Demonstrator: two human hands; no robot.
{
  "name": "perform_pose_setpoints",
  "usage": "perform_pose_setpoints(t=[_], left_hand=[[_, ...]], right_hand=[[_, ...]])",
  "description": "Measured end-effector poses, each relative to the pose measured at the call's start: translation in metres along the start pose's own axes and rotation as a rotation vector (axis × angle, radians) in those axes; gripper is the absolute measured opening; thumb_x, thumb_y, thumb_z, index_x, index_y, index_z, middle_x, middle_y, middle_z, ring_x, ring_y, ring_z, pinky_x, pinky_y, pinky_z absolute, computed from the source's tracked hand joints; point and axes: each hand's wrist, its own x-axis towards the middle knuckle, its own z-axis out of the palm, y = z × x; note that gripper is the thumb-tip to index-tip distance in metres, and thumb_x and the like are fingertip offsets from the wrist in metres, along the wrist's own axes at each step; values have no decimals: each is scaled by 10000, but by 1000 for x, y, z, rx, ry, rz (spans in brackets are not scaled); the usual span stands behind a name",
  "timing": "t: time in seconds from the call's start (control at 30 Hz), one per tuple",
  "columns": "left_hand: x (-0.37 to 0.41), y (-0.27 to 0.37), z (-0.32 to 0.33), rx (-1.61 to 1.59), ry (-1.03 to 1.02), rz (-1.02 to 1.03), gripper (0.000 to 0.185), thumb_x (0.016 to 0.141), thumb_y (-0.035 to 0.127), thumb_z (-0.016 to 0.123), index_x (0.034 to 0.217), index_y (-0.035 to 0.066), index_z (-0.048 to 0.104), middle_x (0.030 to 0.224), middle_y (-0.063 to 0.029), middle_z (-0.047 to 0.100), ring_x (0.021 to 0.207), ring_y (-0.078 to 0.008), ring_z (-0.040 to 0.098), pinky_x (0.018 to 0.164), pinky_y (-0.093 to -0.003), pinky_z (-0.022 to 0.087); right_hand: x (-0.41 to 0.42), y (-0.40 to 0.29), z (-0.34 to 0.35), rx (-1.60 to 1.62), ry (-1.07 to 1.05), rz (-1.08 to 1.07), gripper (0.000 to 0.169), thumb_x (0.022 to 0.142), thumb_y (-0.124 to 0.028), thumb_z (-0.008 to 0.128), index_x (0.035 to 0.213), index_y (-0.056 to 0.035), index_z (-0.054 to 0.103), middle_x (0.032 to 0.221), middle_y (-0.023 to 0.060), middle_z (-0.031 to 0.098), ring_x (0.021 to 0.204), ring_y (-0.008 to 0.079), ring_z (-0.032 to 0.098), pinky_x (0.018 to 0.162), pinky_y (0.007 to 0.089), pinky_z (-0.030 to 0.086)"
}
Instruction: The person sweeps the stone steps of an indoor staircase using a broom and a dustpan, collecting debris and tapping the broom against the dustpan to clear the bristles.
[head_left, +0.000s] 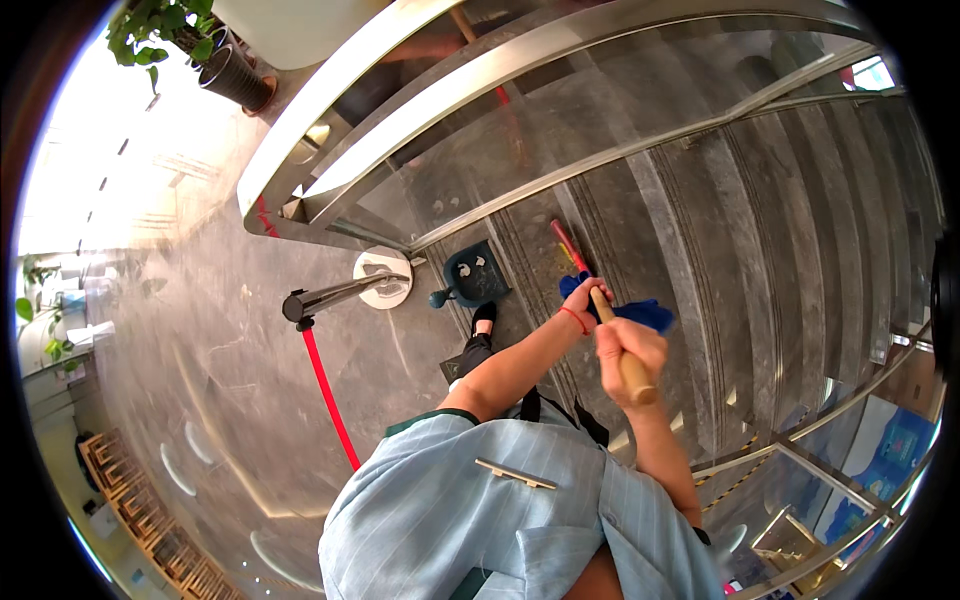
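Note:
A pole with a wooden upper end (637, 386) slants down over the stairs. My right hand (634, 352) wraps around it near the top. Lower down, my left hand (586, 301), a red cord on its wrist, grips the same pole. Beyond the left hand a red rod (568, 244) with yellow marks shows, roughly in line with the pole. Blue cloth (645, 313) spreads behind my hands; whether it is held or fixed to the pole cannot be seen. A dark dustpan (480, 279) with white scraps stands on a stair near my shoe (485, 315).
Grey steps (675, 217) run off to the right beside a glass balustrade with a metal rail (420, 131). A barrier post (337, 294) with a white base and red belt (328, 390) stands left. A potted plant (238, 79) sits beyond the rail.

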Motion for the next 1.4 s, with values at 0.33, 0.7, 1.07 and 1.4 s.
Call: perform_pose_setpoints(t=[0.33,0.7,1.07,1.4], left_hand=[[-52,36,-10,183,377,110,123,763,133,640,673,88,571,705,-38,606,627,-191,588,625,-321,503],[-3,111,-27,-30,-81,262,118,805,165,631,739,103,556,630,-3,558,591,-171,543,577,-274,492],[-63,62,-23,66,128,-20,155,811,246,636,758,106,596,723,-46,631,662,-201,610,694,-354,523],[-53,86,12,107,101,180,137,822,234,650,759,127,590,709,0,612,646,-141,583,666,-316,492]], right_hand=[[9,7,-8,477,166,174,284,910,-54,498,640,-19,417,550,25,425,469,116,387,468,266,315],[47,10,65,242,-308,-253,290,738,-18,706,618,-31,442,566,96,466,499,279,490,480,363,381],[72,-19,20,222,-150,135,185,823,-76,634,669,-9,558,541,52,520,454,167,508,467,300,379],[53,-11,36,325,112,120,243,905,-53,519,677,11,464,561,42,461,473,118,427,475,256,340]])
